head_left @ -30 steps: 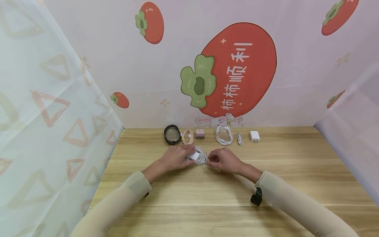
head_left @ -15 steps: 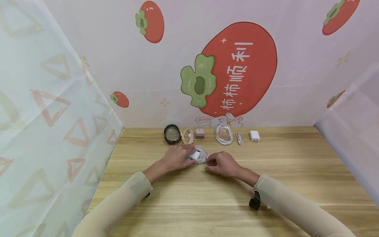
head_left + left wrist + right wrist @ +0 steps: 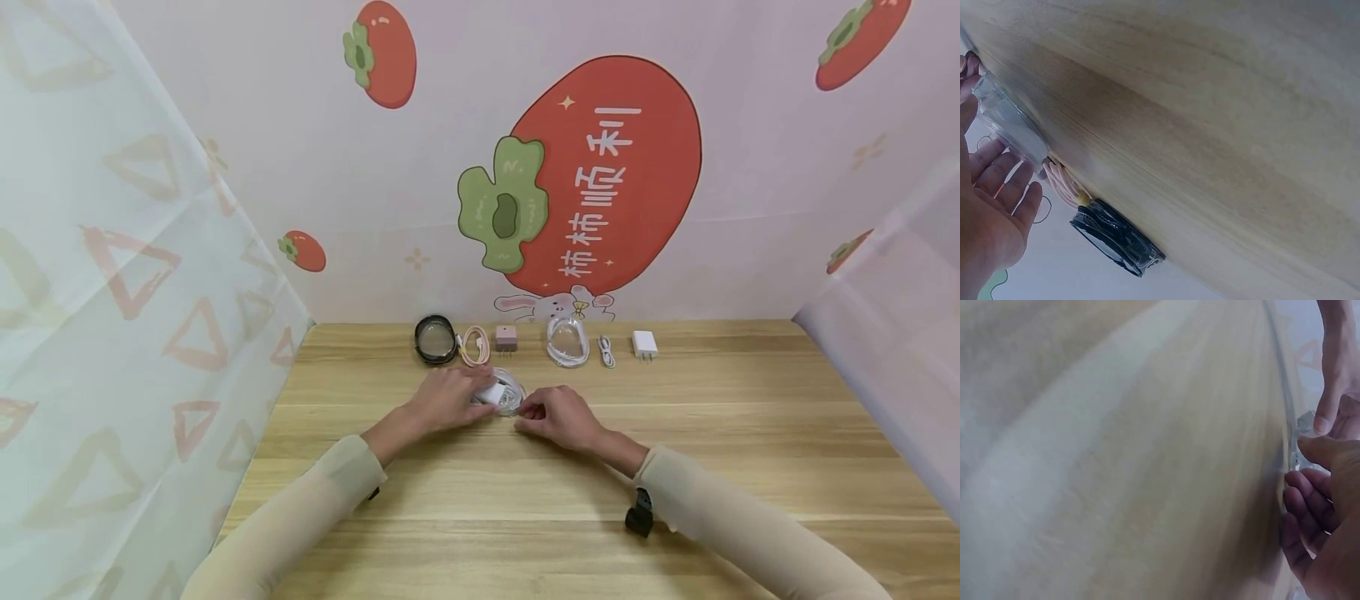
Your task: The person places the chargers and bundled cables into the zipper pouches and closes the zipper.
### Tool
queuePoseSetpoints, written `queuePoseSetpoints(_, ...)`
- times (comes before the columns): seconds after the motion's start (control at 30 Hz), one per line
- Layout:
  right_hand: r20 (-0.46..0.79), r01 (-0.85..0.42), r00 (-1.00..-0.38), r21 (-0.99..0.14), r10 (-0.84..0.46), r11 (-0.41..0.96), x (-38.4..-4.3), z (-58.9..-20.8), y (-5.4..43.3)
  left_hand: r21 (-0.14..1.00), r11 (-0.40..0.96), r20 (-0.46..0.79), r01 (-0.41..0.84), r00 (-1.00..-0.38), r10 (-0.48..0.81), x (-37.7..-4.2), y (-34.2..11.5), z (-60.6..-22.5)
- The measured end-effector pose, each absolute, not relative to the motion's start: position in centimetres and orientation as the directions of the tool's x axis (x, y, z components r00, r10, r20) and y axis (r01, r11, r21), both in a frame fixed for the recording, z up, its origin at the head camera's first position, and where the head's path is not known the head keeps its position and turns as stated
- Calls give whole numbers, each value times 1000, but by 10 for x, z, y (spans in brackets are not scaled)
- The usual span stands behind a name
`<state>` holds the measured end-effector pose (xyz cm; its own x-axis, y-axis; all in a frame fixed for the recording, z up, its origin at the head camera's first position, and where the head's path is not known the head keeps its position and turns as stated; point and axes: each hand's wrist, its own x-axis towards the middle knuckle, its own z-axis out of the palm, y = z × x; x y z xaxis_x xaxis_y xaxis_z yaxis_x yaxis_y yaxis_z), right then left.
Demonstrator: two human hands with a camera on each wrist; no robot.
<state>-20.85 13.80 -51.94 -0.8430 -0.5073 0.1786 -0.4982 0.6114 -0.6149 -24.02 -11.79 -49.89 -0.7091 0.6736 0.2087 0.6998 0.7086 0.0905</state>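
Observation:
My left hand (image 3: pixel 448 398) holds a white plug charger (image 3: pixel 492 394) and a white coiled cable (image 3: pixel 516 385) at the middle of the table, thumb nearer me and fingers on the far side. In the left wrist view, its fingers reach behind the clear, shiny coil (image 3: pixel 1013 128). My right hand (image 3: pixel 564 415) is at the coil's right edge, fingers bent and thumb lower. Thumb and fingertips stand a little apart in the right wrist view, around a small pale piece beside the coil; I cannot tell whether they pinch it.
Along the table's back lie a black coiled cable (image 3: pixel 436 340), a pink cable (image 3: pixel 476 346), a pink plug charger (image 3: pixel 506 337), a white coiled cable (image 3: pixel 567 342), a short white cable (image 3: pixel 606 351) and another white charger (image 3: pixel 644 344). A printed cloth wall (image 3: pixel 405 183) stands behind.
My right hand has shifted slightly left and toward me along the coil's edge, its forearm following. My left hand keeps its hold on the charger and cable.

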Motion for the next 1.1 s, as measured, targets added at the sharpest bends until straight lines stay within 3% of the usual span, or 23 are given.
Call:
queuePoseSetpoints(0.27,192,-405,-902,-687,-386,604,-202,-526,131,110,713,200,692,-718,666,-242,-118,-501)
queuePoseSetpoints(0.57,205,-319,-948,-649,-245,691,-199,-530,119,127,709,204,693,-718,665,-243,-117,-502)
queuePoseSetpoints(1.1,324,-331,-931,-549,-170,767,-194,-537,106,97,709,234,699,-708,666,-243,-116,-503)
